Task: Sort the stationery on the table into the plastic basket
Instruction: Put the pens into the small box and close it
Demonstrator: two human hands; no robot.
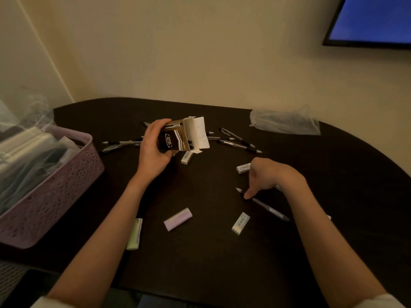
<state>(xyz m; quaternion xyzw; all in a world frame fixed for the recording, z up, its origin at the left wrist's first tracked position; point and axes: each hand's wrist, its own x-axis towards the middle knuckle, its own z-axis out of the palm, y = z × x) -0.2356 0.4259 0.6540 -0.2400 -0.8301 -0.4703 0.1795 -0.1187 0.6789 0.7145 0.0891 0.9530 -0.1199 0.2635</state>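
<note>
Basket (66,178), pink, perforated, at the table's (200,263) left edge and cut off by the frame; its contents are pale, plastic-wrapped and hard to make out. Green eraser (134,234) partly hidden under the left forearm. Left hand (153,150) curled round a brown box (178,136), raised and tilted, flap open to the right; pens show inside. Loose pens (121,143) behind the hand, partly hidden by it. Small eraser (186,157) just below the box. Purple eraser (178,219) in the open near middle. White eraser (240,223) right of it. Another eraser (243,168) half hidden by the right hand (270,176), whose fingers point down, thumb tip pressing on a pen (266,206); cannot tell whether the fingers pinch it. More pens (240,141) beyond. Clear bag (284,122) near the far edge. Screen (373,21), top right, cut off.
</note>
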